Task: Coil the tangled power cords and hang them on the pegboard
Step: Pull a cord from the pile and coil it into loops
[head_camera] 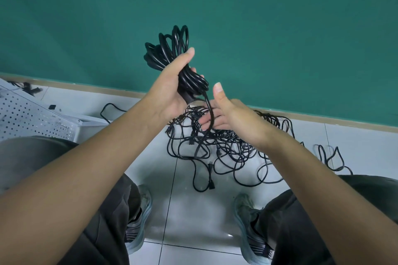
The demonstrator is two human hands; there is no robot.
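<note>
My left hand grips a coiled black power cord, held up in front of the green wall. The loops fan out above my fist. One loose tail of that cord hangs down from the coil and runs across the fingers of my right hand, which curl loosely around it, thumb raised. Below both hands a tangled pile of black cords lies on the white tiled floor, with plugs showing. A white pegboard lies at the left edge.
A green wall fills the upper view, with a tan baseboard along the floor. My knees and two shoes flank the tiles below. A stray cord loop lies at the right; small black items sit near the pegboard's top.
</note>
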